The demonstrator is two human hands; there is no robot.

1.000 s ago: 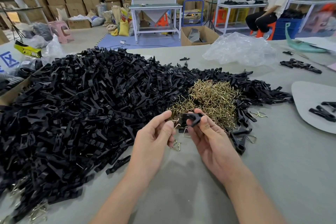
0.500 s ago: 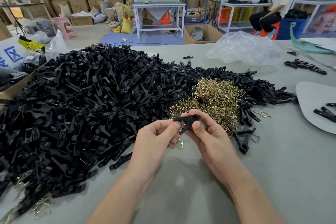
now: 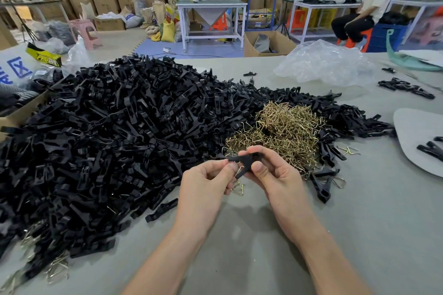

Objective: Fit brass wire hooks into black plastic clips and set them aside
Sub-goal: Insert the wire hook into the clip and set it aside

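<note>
Both hands are up over the surface (image 3: 359, 223), just in front of the brass heap (image 3: 285, 132). The right hand (image 3: 275, 175) has its grip clamped on a black clip (image 3: 245, 158), thumb and fingers round its body. The left hand (image 3: 203, 184) pinches a brass wire hook (image 3: 239, 170) against the clip's underside. The danger: springy wire could pop out of that fingertip pinch and land by the loose hook (image 3: 238, 188) below, or seat crooked if the clip twists.

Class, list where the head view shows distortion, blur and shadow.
Head view: wide-angle bending tilts the white shelving; the seated person is partly blurred; soft shadows lie on the table under the left hand and right hand; the black clip is sharp.
</note>
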